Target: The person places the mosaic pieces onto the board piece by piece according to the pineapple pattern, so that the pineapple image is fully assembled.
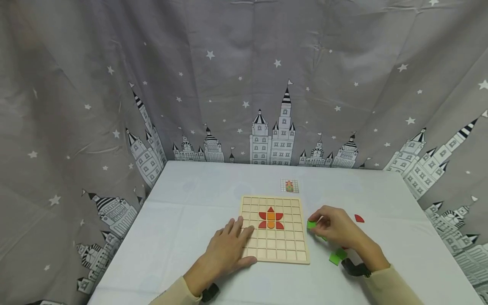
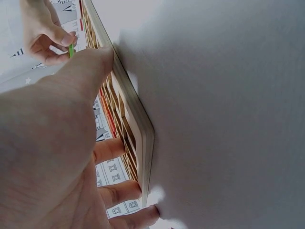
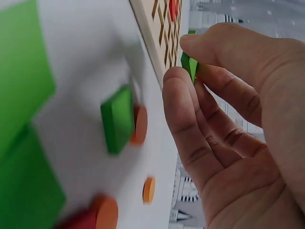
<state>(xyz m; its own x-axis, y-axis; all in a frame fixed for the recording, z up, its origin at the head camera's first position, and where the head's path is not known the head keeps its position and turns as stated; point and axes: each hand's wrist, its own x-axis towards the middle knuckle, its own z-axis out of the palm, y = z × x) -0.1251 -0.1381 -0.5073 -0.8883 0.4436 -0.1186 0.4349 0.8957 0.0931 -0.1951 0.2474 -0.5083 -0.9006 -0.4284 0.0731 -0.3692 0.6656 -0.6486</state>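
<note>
A wooden grid board (image 1: 276, 244) lies on the white table. On its upper middle sit a red triangle (image 1: 271, 209), an orange square (image 1: 271, 216), an orange disc (image 1: 271, 225) and several red rounded pieces around them. My left hand (image 1: 225, 249) rests with spread fingers over the board's left edge, its thumb at the front rim. Just right of the board, my right hand (image 1: 337, 226) pinches a green square tile (image 1: 311, 225) between thumb and fingers. The right wrist view shows that tile (image 3: 189, 62) held edge-on, beside the board's rim.
A small pattern card (image 1: 289, 186) lies behind the board. Right of my right hand is a red quarter-circle (image 1: 359, 218). Green square tiles (image 1: 334, 259) lie near my right wrist, with orange discs (image 3: 149, 190) among loose pieces. A grey printed curtain (image 1: 228, 84) hangs behind the table.
</note>
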